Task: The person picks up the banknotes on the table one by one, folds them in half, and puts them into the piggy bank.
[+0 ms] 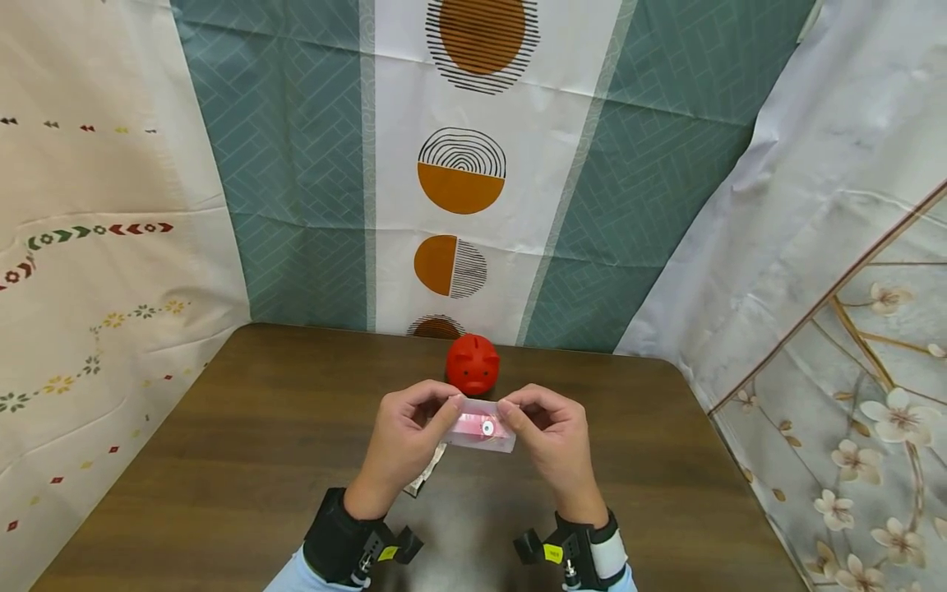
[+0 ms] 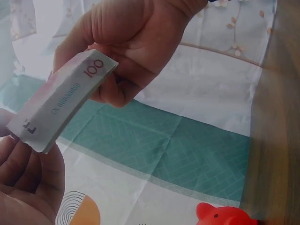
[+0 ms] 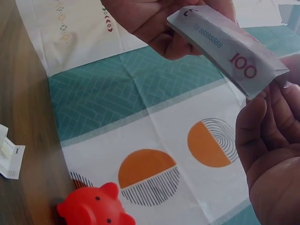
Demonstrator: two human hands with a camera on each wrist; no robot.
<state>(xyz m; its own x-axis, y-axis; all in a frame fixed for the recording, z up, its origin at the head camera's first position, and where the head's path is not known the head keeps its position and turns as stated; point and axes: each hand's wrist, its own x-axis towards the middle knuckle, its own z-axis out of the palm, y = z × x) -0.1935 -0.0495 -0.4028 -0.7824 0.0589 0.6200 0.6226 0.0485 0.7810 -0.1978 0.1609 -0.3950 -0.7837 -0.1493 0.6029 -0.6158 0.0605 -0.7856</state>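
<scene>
On the left, cream cloth (image 1: 111,288) hangs beside the wooden tabletop (image 1: 222,444); in from that side comes the left hand (image 1: 405,436), thumb and fingers pinching one end of a folded banknote (image 1: 468,425); just right of that wrist, a creased paper slip (image 1: 425,474) lies on the tabletop, its print too small to read; and here, in the middle, is the banknote itself, raised off the tabletop and spanning the gap between the hands; neither hand is nearer, each has an end; its long axis runs left to right, tipped slightly so the right end sits closer to the person, and the wrist views show the printed "100" toward that right end; just beyond it in the head view stands the red piggy bank (image 1: 473,366), facing the person, so the banknote lies broadside to it, neither end aimed its way; then the right hand (image 1: 553,436), thumb and fingers grasping the other end; and far right, flowered cloth (image 1: 851,460) closes the scene.
</scene>
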